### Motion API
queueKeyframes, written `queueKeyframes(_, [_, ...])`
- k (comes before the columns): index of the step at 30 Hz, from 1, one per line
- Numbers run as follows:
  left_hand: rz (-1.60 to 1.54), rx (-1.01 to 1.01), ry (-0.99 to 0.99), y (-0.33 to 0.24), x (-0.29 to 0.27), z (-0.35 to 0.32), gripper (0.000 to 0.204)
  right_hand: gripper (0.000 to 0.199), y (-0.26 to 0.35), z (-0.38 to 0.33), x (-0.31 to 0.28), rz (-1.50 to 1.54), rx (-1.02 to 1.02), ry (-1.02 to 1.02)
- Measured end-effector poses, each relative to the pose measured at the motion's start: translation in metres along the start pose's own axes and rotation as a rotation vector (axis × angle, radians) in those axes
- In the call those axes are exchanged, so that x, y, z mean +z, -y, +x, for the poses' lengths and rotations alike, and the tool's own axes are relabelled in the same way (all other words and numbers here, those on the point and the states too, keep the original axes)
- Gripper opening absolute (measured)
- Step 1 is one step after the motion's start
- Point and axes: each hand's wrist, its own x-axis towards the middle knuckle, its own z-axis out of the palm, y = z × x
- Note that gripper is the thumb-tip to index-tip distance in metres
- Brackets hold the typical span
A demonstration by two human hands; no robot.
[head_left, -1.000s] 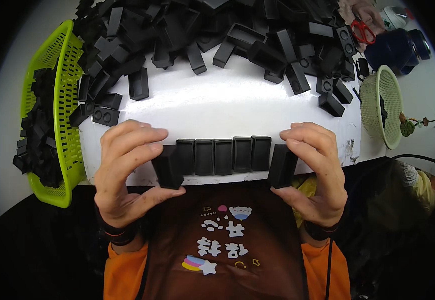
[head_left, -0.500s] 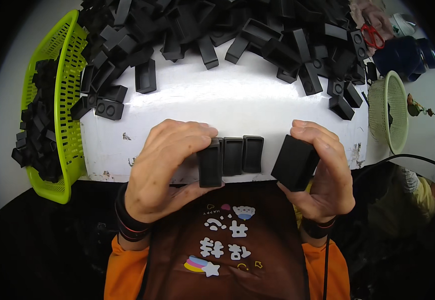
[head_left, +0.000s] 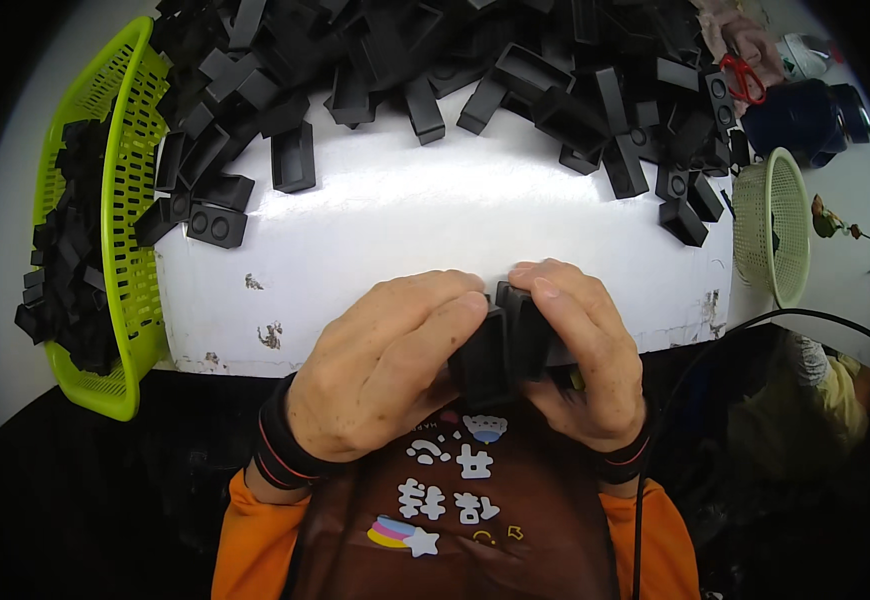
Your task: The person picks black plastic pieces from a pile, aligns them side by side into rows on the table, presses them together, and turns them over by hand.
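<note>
My left hand (head_left: 380, 360) is closed around black rectangular plastic cases (head_left: 482, 365) above the table's near edge, fingers over the top and thumb hidden below. My right hand (head_left: 597, 355) grips another black rectangular block (head_left: 528, 335) from the right side. The pieces in the two hands meet side by side, tilted slightly toward each other. How many pieces sit between my palms is hidden by the fingers.
Black cases (head_left: 375, 50) lie heaped along the table's (head_left: 375, 240) far side. A green basket (head_left: 115, 300) of black pieces stands left. On the right are a pale basket (head_left: 800, 230), red scissors (head_left: 745, 80), a dark blue container (head_left: 800, 115) and a black cable (head_left: 715, 345).
My right hand has moved left with its black block, up to the pieces in my left hand. My left hand has shifted right, and the pieces are no longer in an open row.
</note>
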Motion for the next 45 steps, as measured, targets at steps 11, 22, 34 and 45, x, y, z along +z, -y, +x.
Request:
queueKeyframes(11, [0.557,-0.164,0.562,-0.031,-0.054,0.054,0.093,0.088,0.031,0.039,-0.042,-0.383,0.166,0.359])
queueKeyframes(22, [0.486,-0.218,0.320,-0.018,-0.024,0.026,0.064,0.057,-0.012,-0.027,-0.142,-0.413,0.360,-0.473])
queueKeyframes(34, [0.261,-0.247,0.153,-0.012,-0.035,-0.013,0.072,0.036,-0.010,-0.049,-0.100,-0.284,0.298,-0.349])
queueKeyframes(45, [0.161,-0.220,0.054,-0.035,-0.019,-0.008,0.041,0.031,0.030,-0.008,-0.022,0.012,0.116,-0.069])
